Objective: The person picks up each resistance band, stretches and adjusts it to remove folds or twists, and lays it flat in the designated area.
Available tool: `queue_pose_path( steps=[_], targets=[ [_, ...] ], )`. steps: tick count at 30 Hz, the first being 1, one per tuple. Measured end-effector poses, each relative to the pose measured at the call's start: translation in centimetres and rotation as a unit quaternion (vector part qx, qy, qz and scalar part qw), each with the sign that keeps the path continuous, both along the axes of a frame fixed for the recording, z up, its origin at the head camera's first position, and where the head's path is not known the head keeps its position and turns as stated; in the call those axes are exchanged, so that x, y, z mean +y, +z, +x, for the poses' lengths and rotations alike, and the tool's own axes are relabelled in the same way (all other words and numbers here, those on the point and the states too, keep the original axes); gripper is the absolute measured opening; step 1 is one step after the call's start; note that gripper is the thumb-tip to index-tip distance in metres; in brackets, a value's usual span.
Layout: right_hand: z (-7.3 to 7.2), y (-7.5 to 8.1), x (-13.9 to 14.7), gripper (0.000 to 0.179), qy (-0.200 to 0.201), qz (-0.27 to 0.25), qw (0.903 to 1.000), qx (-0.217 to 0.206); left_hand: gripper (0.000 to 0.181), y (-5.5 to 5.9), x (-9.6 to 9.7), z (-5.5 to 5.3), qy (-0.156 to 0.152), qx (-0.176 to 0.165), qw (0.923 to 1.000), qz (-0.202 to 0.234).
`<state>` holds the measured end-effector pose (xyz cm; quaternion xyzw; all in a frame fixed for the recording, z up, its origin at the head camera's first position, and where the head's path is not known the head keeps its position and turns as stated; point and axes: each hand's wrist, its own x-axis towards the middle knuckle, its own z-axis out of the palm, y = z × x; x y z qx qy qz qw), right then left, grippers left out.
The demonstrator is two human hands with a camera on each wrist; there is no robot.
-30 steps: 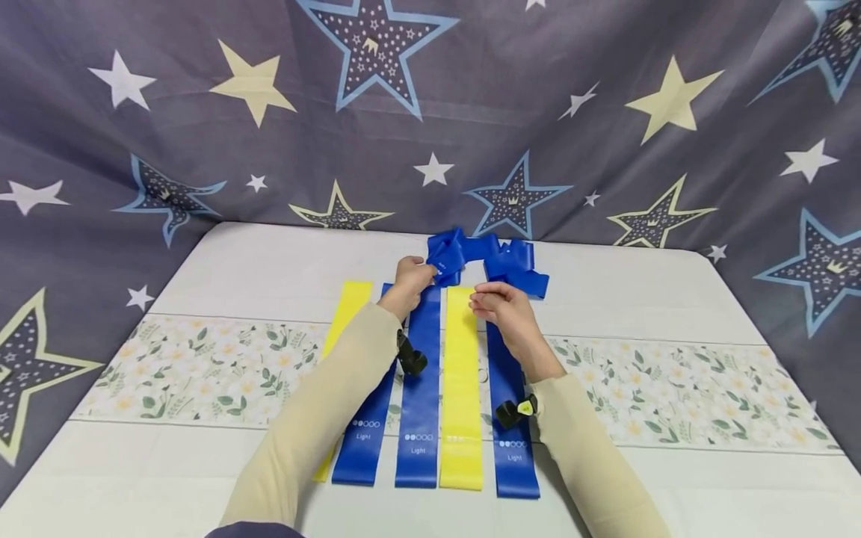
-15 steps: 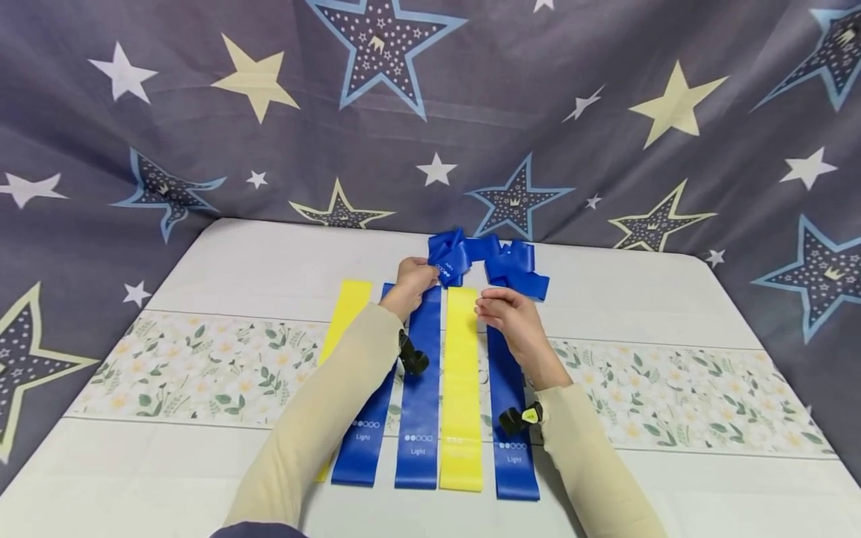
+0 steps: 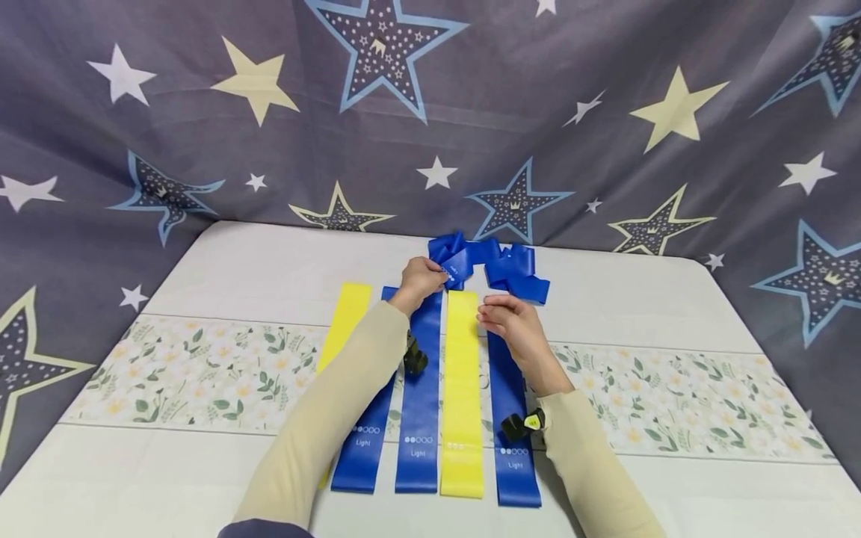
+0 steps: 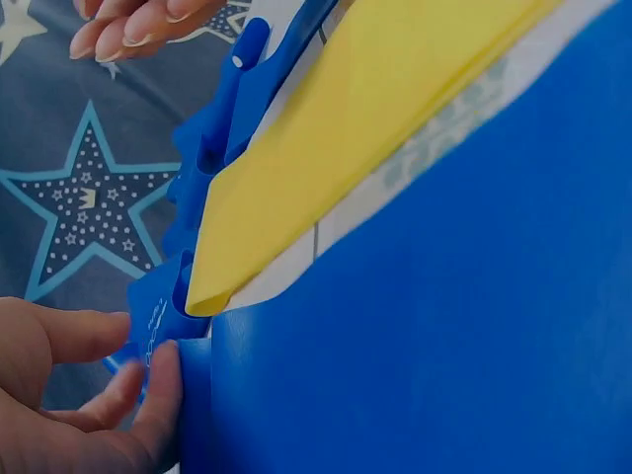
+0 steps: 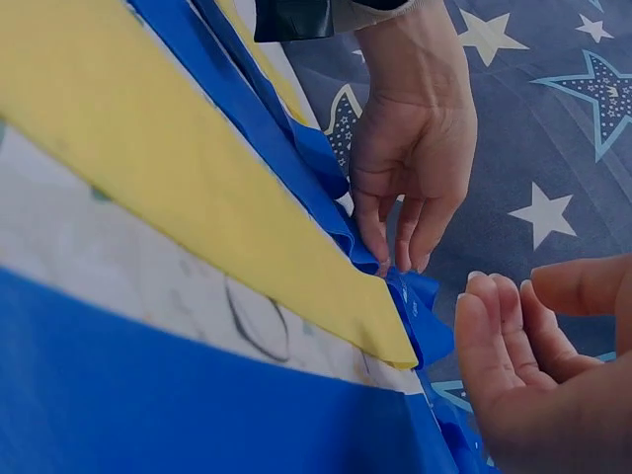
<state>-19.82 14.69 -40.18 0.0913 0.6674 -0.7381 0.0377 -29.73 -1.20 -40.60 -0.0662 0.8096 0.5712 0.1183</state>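
Yellow band (image 3: pixel 461 396), near end, head view only

"Any print on the left blue band (image 3: pixel 366 452)?"

"Reads 'Light' at the near end, just beyond it five circles (image 3: pixel 366 430), the left two filled. Same on the middle blue band (image 3: pixel 420 396) and right blue band (image 3: pixel 507 388)."

"And on the bunched blue band (image 3: pixel 457 265), far side?"

"'Light' again, small and tilted."

"On the yellow band (image 3: pixel 462 392) between?"

"Pale circles (image 3: pixel 455 447), otherwise too faint to read. On the yellow tag (image 3: pixel 534 423), far too small."
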Motion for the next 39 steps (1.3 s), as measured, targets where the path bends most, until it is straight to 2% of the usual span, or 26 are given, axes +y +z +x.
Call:
queue_pose_path(
  steps=[5,12,19,23,26,32,39],
  targets=[
    [0.1,0.0,0.1,0.029,-0.001,0.001,1.0,-0.004,0.043,0.3,0.0,-0.3,0.002,-0.001,1.0,0.006],
    [0.7,-0.1,0.1,0.03,0.009,0.005,0.9998,-0.014,0.039,-0.2,-0.3,-0.8,0.005,-0.015,0.9997,-0.016],
    [0.8,-0.7,0.5,0.027,0.009,-0.004,0.9999,-0.004,0.02,-1.1,-0.1,-1.7,0.021,-0.035,0.9989,-0.022],
    [0.8,-0.8,0.7,0.025,0.009,-0.01,0.9999,-0.007,0.012,-1.5,0.0,-1.8,0.021,-0.013,0.9988,-0.041],
    [0.8,-0.9,0.9,0.026,0.005,-0.003,0.9999,-0.012,0.011,-1.0,0.0,-1.3,0.017,0.018,0.9986,-0.047],
    [0.7,-0.9,1.2,0.029,0.01,0.003,0.9998,-0.018,0.009,1.1,0.5,-0.4,0.011,0.084,0.9923,-0.09],
    [0.2,-0.4,1.0,0.028,0.018,0.012,0.9996,-0.017,0.017,2.9,0.5,-0.3,0.009,0.098,0.9923,-0.076]
  ],
)
